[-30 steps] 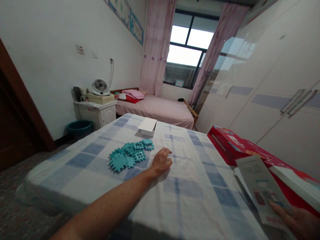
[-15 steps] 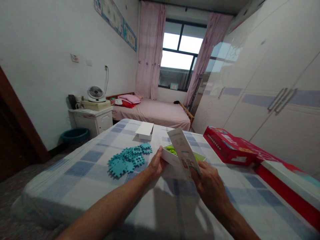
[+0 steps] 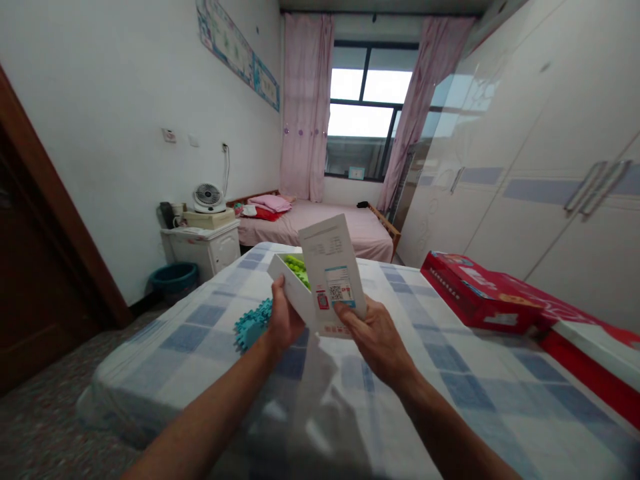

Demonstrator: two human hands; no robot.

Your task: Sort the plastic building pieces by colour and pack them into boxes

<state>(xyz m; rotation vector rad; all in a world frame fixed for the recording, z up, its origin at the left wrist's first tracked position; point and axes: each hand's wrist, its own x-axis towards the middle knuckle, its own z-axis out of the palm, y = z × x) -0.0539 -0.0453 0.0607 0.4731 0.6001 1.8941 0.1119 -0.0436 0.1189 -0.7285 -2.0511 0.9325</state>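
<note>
My left hand (image 3: 287,317) grips the near side of a shallow white box (image 3: 297,293), which is tilted up off the bed. Bright green plastic pieces (image 3: 296,269) show inside it. My right hand (image 3: 367,333) holds a printed white card (image 3: 333,277), thumb on its face, upright in front of the box. A QR code and small print are on the card, which hides the right part of the box. Behind my left wrist lies a pile of teal interlocking plastic pieces (image 3: 251,327), partly covered by the arm.
Blue-and-white checked cloth (image 3: 200,360) covers the bed. A red box (image 3: 480,293) and a red-and-white lid or tray (image 3: 595,360) lie to the right. Beyond are a pink bed (image 3: 320,223), a nightstand (image 3: 205,247) with a fan (image 3: 209,197), and a teal bin (image 3: 175,280).
Both hands have shifted left, carrying the box and card. The box is raised and tilted, and the card now faces me more fully. The small white box behind is now hidden.
</note>
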